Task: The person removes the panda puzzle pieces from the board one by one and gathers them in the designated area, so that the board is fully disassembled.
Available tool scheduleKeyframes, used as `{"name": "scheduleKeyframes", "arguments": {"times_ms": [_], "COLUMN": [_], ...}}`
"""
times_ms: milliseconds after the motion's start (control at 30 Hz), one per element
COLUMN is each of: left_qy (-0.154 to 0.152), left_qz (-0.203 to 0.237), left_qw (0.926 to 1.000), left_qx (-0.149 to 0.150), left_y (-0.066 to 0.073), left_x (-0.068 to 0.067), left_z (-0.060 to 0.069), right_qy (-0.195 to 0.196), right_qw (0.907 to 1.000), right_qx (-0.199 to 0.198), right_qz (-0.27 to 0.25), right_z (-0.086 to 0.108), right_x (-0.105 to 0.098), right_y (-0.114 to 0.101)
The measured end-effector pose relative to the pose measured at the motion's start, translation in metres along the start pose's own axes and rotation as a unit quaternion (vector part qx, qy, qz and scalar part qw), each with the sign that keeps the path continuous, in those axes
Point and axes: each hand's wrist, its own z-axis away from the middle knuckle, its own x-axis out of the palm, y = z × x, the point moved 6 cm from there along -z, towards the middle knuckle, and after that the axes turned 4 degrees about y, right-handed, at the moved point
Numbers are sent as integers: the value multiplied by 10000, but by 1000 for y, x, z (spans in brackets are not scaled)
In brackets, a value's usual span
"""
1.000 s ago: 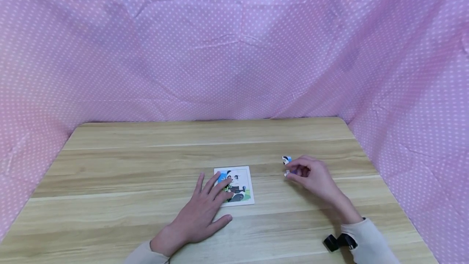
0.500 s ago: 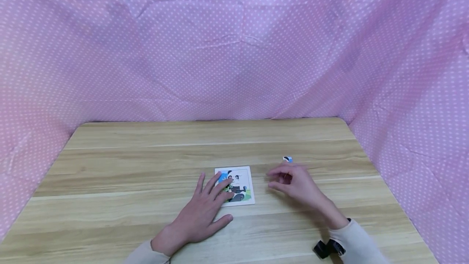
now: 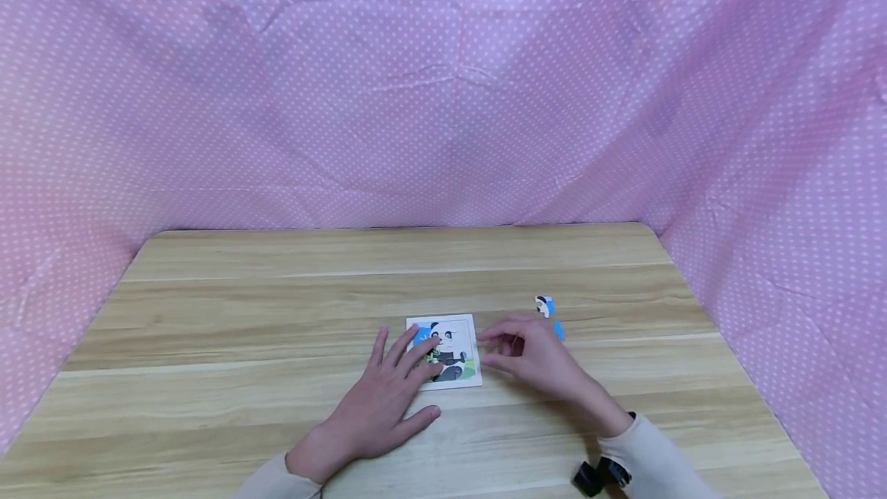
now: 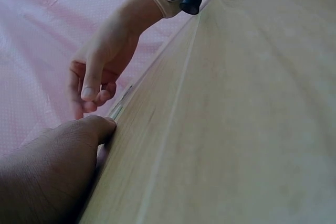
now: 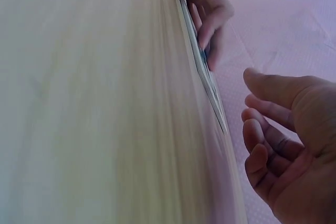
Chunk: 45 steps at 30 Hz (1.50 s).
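A square panda jigsaw puzzle in a white frame [image 3: 476, 372] lies flat on the table, with white backing bare at its upper right. My left hand [image 3: 381, 403] rests across its left side, fingers spread and straight. Just beside the right rim, my right hand [image 3: 533, 356] hovers with loosely curled fingers and a gap between thumb and fingertips. In the right wrist view nothing shows in this hand [image 5: 294, 135]. Behind it on the table lie a black, white and blue puzzle piece [image 3: 544, 305] and another piece [image 3: 558, 329], its blue part visible and the rest hidden.
The wooden table [image 3: 277, 276] has rounded far corners. Pink dotted cloth [image 3: 443, 98] hangs behind it and at both sides. A black wrist camera [image 3: 589, 478] juts from the right sleeve [image 3: 647, 457], low over the table.
My right hand has moved left and slightly towards me, from the loose pieces to the puzzle's right edge. Two pieces stay behind on the table. The left hand has not moved.
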Motion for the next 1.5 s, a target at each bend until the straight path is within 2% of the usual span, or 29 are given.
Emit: {"name": "scheduleKeyframes", "arguments": {"times_ms": [233, 367, 633, 1000, 1500], "left_qy": [41, 11, -119, -150, 66], "left_qz": [-11, 16, 106, 82, 82], "left_qw": [10000, 10000, 9999, 9998, 9999], "left_qx": [27, 18, -44, -75, 48], "left_y": [-1, -1, -1, -3, -1], "left_x": [0, 0, 2, 3, 1], "left_z": [0, 0, -1, -1, 0], "right_qy": [-249, -290, -85, 118, -330], "right_qw": [9989, 9987, 9994, 9987, 9946], "right_qx": [269, 339, 325, 454, 926], "right_qz": [-296, -238, 109, 223, 333], "right_z": [-3, -3, -3, -2, -5], "right_x": [14, 20, 23, 29, 31], "right_y": [-1, 1, 2, 5, -2]}}
